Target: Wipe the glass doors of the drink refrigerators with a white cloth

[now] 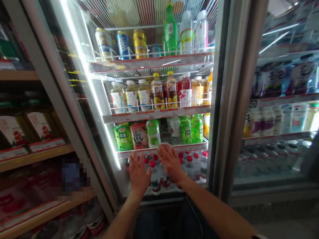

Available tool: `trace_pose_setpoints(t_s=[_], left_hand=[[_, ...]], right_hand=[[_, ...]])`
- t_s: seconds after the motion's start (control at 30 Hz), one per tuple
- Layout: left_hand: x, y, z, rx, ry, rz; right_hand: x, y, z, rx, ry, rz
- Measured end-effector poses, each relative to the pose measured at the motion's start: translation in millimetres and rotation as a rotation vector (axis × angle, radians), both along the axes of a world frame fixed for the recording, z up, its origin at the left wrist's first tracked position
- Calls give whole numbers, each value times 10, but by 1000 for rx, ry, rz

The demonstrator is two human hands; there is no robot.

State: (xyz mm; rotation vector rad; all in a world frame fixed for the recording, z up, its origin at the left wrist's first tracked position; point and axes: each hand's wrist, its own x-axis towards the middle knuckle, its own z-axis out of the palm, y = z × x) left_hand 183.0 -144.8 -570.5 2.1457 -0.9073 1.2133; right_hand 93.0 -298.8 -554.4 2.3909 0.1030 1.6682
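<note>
My left hand [139, 174] is open, its fingers spread in front of the lower shelf's edge and the bottles under it. Beside it, my right hand [170, 163] lies with fingers stretched together over the front edge of that shelf [142, 151]. A pale, cloth-like thing [164, 144] peeks out at the right fingertips; most of it is hidden under the hand. Just behind the hands stand a green-and-white bottle [153, 133], a reddish bottle [139, 135] and a green bottle [123, 136]. Red-capped water bottles [155, 176] stand below, partly covered by my hands.
Tea and juice bottles [158, 93] line the middle shelf, with cans [124, 44] and bottles above. A metal door frame [239, 99] rises at the right, a bright light strip [82, 56] at the left. Wooden shelves [50, 152] with goods stand further left.
</note>
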Motion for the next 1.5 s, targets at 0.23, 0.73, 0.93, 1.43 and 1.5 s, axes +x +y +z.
trace_pose_setpoints(t_s=[0.23,0.73,0.93,1.43,1.5], left_hand=[[17,71,-32,53,36,17],[-22,271,213,131,111,69],[-38,268,254,195,164,108],[-9,264,149,249,173,103],[-1,274,145,262,164,105]], right_hand=[[-74,-183,428,-3,-69,-66],[40,-232,890,-172,-83,15],[-12,-98,609,-305,66,18],[20,-68,647,-365,133,55],[-32,-59,341,-495,259,123]])
